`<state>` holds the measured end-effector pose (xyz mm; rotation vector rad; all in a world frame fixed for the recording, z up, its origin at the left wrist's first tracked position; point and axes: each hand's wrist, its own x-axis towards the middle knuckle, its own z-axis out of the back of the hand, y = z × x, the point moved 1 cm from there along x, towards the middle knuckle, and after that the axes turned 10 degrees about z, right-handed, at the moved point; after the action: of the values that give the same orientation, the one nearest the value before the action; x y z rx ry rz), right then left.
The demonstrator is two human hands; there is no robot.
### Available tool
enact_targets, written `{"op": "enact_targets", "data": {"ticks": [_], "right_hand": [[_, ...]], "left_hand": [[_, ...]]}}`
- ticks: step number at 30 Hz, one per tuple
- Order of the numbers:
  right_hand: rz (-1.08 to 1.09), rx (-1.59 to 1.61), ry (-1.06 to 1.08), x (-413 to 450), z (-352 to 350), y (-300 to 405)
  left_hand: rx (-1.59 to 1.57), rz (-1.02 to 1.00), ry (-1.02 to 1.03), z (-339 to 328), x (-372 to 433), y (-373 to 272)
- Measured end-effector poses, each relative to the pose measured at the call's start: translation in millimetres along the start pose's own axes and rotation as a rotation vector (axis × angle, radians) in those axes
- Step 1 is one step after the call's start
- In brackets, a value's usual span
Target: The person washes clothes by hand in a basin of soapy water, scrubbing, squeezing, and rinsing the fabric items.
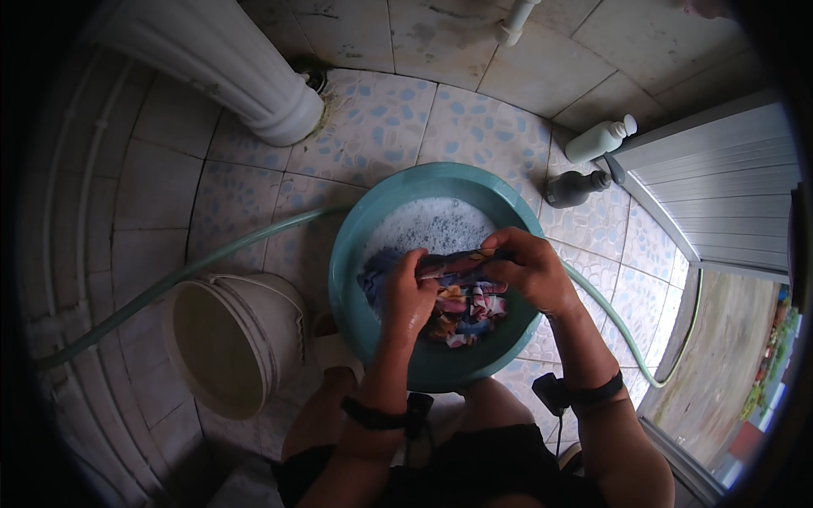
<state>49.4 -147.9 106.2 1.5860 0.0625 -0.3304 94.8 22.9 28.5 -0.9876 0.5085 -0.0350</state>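
Note:
A teal plastic basin [353, 330] with sudsy water [438, 222] stands on the tiled floor between my knees. Above it, my left hand [411, 295] and my right hand [530, 273] hold a dark patterned wet cloth [454, 263] stretched between them, each pinching one side with thumb and fingers. Below the hands lies a colourful patterned garment [460, 317] in the basin. A blue-grey fabric [375, 279] rests in the suds at the basin's left. Both forearms wear black straps with small devices.
A white bucket [279, 330] stands to the left, near a green hose [222, 254] that passes behind the basin. A white pedestal [279, 108] rises at the upper left. A pale pump bottle [594, 143] and a dark one [571, 189] stand near the door [718, 184] at right.

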Motion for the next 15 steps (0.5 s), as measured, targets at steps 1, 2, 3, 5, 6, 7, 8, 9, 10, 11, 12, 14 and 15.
{"op": "enact_targets", "data": {"ticks": [1, 2, 3, 5, 6, 7, 8, 9, 10, 11, 12, 14, 15], "right_hand": [[-0.052, 0.040, -0.046, -0.7, 3.3, 4.7], [-0.104, 0.080, -0.092, -0.8, 7.3, 6.6], [-0.100, 0.080, -0.089, -1.5, 11.8, 8.7], [-0.104, 0.102, -0.148, -2.0, 28.1, 4.1], [-0.063, 0.098, -0.131, -0.4, 29.9, 3.0], [-0.063, 0.097, -0.134, 0.0, 35.2, 2.8], [-0.074, 0.049, -0.095, 0.2, 39.7, 2.9], [-0.084, 0.002, -0.055, -0.6, 43.9, 3.1], [-0.064, -0.075, -0.036, -0.6, 48.7, -3.2], [-0.063, -0.075, -0.036, 0.8, 47.0, -9.8], [0.012, -0.017, -0.091, 3.0, 44.2, -17.1], [-0.131, 0.298, -0.226, 7.8, 22.4, -27.0], [-0.004, 0.167, -0.123, 9.4, 11.2, -47.2]], "left_hand": [[0.146, 0.067, -0.007, 3.7, 1.9, 2.5], [0.192, 0.044, -0.073, 6.2, 4.6, 5.9], [0.118, 0.012, -0.084, 9.9, 8.5, 20.1], [-0.105, 0.305, 0.127, 23.1, 17.2, 33.7], [-0.344, 0.282, 0.193, 34.9, 17.8, 38.3], [-0.505, 0.358, 0.270, 46.5, 13.4, 17.4], [-0.700, 0.345, 0.302, 48.7, 16.3, 29.0], [-0.894, 0.330, 0.332, 52.0, 17.0, 28.8], [-0.894, 0.329, 0.333, 51.5, 15.9, 26.4], [-1.119, 0.374, 0.323, 49.6, 14.2, 22.2], [-1.343, 0.420, 0.311, 44.8, 14.3, 14.9], [-1.410, 0.465, 0.424, 18.0, 14.8, 7.6], [-1.410, 0.504, 0.410, -4.0, 14.8, 3.7]]}}
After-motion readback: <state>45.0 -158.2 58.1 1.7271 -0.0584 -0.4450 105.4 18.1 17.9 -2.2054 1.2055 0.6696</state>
